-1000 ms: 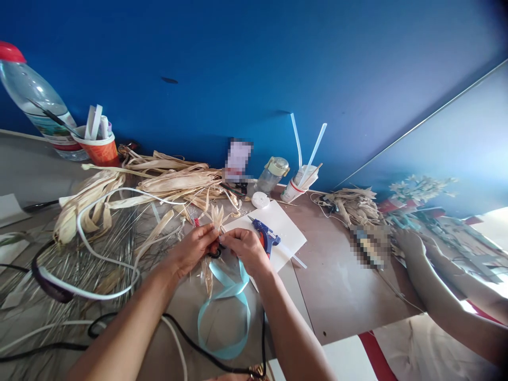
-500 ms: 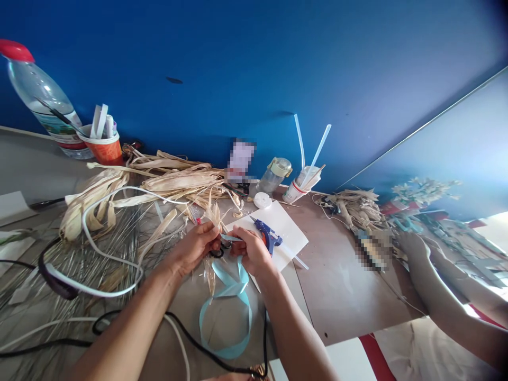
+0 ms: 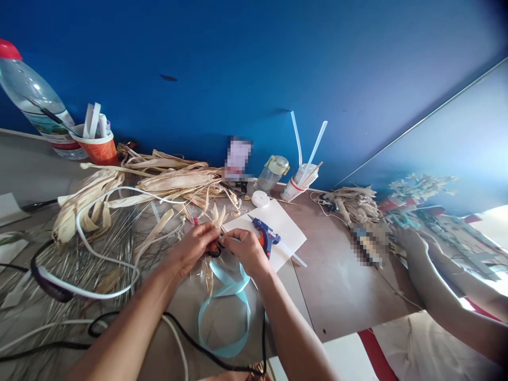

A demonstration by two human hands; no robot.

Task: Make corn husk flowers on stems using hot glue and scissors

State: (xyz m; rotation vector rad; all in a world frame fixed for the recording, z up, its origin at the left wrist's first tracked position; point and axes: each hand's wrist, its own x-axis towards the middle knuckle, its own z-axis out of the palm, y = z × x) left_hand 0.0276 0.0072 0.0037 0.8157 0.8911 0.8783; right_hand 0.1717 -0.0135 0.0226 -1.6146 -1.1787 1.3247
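My left hand (image 3: 199,244) is closed, its fingertips pinching a pale corn husk flower (image 3: 218,216) whose petals stick up above them. Close against it, my right hand (image 3: 246,250) pinches the end of a light blue ribbon (image 3: 231,350) at the flower's base. The rest of the ribbon hangs from that hand and lies in a twisted loop on the table. Black scissor handles (image 3: 215,253) show partly beneath my fingers. A blue glue gun (image 3: 268,233) lies on white paper (image 3: 291,225) just right of my right hand.
Dried corn husks (image 3: 174,177) and thin wires (image 3: 119,248) cover the left side. White and black cables (image 3: 85,288) cross there. Behind stand a bottle (image 3: 37,100), an orange cup (image 3: 97,148), a lidded jar (image 3: 272,174) and a straw cup (image 3: 296,188). Another person's arms (image 3: 428,280) are at right.
My right hand has moved slightly left, up against my left fingertips, bringing the ribbon end to the flower's base. The short ribbon stretch between the hands is now hidden. The view has shifted slightly.
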